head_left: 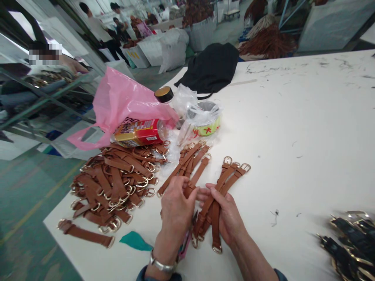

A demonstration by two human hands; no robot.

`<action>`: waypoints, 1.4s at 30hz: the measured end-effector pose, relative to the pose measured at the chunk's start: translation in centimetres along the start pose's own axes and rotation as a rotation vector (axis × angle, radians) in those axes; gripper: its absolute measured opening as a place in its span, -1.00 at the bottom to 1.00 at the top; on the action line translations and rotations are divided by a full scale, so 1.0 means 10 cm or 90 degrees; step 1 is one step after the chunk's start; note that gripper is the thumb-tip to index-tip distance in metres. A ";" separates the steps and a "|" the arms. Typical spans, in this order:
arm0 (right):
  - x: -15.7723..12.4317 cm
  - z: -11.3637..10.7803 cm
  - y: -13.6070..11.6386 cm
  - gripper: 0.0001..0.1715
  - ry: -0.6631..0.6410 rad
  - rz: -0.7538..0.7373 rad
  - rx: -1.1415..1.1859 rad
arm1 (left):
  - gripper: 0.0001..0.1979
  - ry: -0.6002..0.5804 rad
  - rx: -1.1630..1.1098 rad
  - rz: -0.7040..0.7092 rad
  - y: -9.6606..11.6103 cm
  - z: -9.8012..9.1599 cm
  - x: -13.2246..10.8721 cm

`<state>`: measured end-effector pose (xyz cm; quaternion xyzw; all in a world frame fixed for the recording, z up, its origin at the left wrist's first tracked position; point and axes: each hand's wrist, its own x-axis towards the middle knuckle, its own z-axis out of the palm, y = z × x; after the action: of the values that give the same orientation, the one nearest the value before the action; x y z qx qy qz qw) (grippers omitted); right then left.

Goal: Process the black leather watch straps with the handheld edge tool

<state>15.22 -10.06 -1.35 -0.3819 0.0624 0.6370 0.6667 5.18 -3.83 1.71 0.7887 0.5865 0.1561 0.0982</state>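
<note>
Your right hand is closed around a bundle of brown buckled straps. The palm is underneath and the thumb lies across the top. The buckles fan out toward 1 o'clock, and the other ends hang at 6 o'clock below your fingers. Your left hand sits just beside it at 9 o'clock, wrist bent inward, fingertips pinching a brown end at the bundle's 10 o'clock edge. Whether that end belongs to the bundle cannot be told. The two hands meet at the thumbs. Something pink-handled peeps out under your left wrist, too hidden to name.

Judging by how things lie, the work looks less than half done. The bundle in your grip and a small stack laid parallel at 12 o'clock of your hands look gathered. The big pile at 9 to 10 o'clock lies jumbled and is by far the larger share. A lone strap lies apart at 8 o'clock, near the table edge.

A bottle lies on its side at 11 o'clock, at the pile's far edge, with a pink bag behind it. A plastic-wrapped tub stands at 12 o'clock. A teal scrap lies near your left forearm at 8 o'clock. Black straps lie at 4 o'clock, well apart from your hands.
</note>
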 end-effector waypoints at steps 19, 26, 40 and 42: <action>-0.04 0.04 0.00 -0.53 -0.023 -0.017 -0.015 | -0.78 -0.057 0.071 -0.107 0.01 0.01 -0.05; -0.04 0.02 0.01 -0.59 -0.071 -0.025 -0.037 | -0.82 -0.142 -0.167 0.081 0.10 0.01 -0.18; -0.03 0.03 0.04 -0.47 0.041 0.004 -0.016 | -0.86 0.055 0.086 -0.115 -0.29 0.05 0.06; -0.03 0.05 0.02 -0.52 0.019 -0.001 -0.018 | -0.81 0.031 0.046 -0.087 -0.17 0.04 -0.04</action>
<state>14.75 -10.04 -0.88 -0.4011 0.0628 0.6313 0.6608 3.72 -3.69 0.78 0.7456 0.6467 0.1471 0.0654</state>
